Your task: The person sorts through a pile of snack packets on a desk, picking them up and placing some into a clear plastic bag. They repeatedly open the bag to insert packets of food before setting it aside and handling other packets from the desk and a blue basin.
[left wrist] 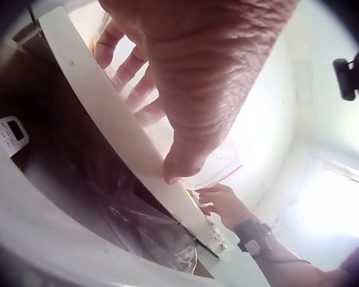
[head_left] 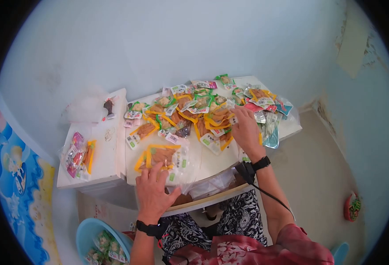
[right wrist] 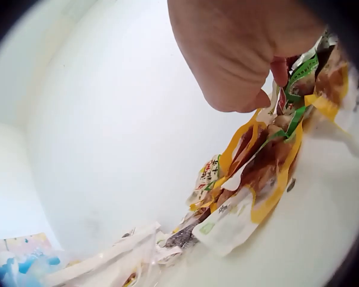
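Note:
My left hand (head_left: 154, 190) rests with spread fingers on a clear plastic bag (head_left: 186, 170) at the front of the white table. Inside the bag are yellow-edged snack packets (head_left: 163, 154). In the left wrist view, the thumb stands apart from the fingers (left wrist: 130, 67), and a red line runs along the bag's edge (left wrist: 227, 173). Over the right of a heap of snack packets, my right hand (head_left: 248, 132) pinches the pale corner of one packet (right wrist: 273, 89) between thumb and finger. Yellow-edged packets with brown contents (right wrist: 269, 164) lie just under it.
Green-edged packets (head_left: 201, 102) fill the heap's back; teal packets (head_left: 271, 132) lie at its right. A side cabinet (head_left: 108, 150) carries another filled clear bag (head_left: 76, 154). Below stands a blue basin (head_left: 81, 234) of packets. An open drawer (head_left: 212, 187) holds plastic bags and a remote control (left wrist: 9, 134).

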Demonstrator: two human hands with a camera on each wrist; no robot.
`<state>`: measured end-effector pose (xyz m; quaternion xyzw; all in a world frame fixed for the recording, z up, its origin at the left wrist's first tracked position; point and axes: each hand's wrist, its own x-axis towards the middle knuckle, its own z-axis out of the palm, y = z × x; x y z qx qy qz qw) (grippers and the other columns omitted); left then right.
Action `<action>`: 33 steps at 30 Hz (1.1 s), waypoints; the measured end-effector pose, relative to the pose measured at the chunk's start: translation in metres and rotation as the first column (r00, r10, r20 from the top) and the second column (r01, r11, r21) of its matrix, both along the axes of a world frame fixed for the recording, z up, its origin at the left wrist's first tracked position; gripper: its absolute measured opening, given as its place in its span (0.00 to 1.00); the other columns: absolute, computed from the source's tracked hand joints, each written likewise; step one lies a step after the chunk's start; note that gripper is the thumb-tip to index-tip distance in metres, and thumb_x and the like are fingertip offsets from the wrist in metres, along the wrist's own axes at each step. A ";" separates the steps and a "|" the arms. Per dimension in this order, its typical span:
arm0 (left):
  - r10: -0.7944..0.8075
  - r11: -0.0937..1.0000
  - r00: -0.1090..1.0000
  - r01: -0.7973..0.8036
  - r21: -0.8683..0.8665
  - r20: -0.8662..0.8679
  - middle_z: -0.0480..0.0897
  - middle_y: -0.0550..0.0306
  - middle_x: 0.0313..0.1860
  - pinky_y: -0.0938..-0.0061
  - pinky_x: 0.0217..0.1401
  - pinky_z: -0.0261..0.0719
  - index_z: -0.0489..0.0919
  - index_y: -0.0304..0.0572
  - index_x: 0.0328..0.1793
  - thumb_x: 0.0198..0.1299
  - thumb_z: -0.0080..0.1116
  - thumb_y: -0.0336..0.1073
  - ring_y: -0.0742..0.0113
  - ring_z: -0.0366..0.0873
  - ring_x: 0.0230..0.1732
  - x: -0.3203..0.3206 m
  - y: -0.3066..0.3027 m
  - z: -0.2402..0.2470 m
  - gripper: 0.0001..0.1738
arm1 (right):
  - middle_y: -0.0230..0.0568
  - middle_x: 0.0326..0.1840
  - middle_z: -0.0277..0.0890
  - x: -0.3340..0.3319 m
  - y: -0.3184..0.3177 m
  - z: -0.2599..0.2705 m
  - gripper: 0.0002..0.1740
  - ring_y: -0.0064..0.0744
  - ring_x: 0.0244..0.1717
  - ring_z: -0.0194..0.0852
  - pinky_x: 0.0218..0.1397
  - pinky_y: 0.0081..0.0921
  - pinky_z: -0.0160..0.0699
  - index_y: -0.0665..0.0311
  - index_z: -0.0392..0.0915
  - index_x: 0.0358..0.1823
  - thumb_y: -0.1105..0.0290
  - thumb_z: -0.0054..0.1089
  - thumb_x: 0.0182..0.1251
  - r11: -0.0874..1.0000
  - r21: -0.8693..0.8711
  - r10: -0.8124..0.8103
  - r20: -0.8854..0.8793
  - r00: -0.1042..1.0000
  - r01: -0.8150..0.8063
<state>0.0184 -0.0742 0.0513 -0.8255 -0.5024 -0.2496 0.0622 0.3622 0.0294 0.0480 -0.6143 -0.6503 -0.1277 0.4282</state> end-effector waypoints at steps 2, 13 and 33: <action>0.005 1.000 1.000 -0.005 -0.002 0.000 0.77 0.57 0.72 0.55 0.59 0.71 0.81 0.44 0.52 0.40 0.78 0.44 0.49 0.73 0.62 0.002 0.000 0.000 0.30 | 0.46 0.66 0.81 0.000 0.008 0.003 0.30 0.51 0.71 0.71 0.73 0.48 0.71 0.58 0.80 0.64 0.81 0.59 0.56 0.999 -0.033 -0.022 0.037 0.999 0.023; -0.023 0.999 0.999 0.024 -0.031 0.034 0.75 0.53 0.77 0.56 0.61 0.71 0.79 0.43 0.58 0.41 0.79 0.43 0.48 0.73 0.63 -0.001 -0.007 -0.007 0.35 | 0.34 0.50 0.86 -0.010 0.026 0.001 0.16 0.42 0.60 0.77 0.62 0.44 0.74 0.54 0.88 0.50 0.71 0.62 0.61 0.996 -0.091 0.002 0.200 0.980 0.016; 0.291 0.544 0.168 0.781 -0.308 0.942 0.80 0.37 0.68 0.60 0.46 0.93 0.57 0.33 0.85 0.80 0.49 0.55 0.49 0.88 0.54 0.038 -0.071 0.047 0.40 | 0.23 0.47 0.86 -0.078 -0.157 0.048 0.23 0.29 0.46 0.81 0.42 0.29 0.73 0.51 0.91 0.50 0.69 0.68 0.48 0.865 0.242 0.346 0.347 0.871 -0.440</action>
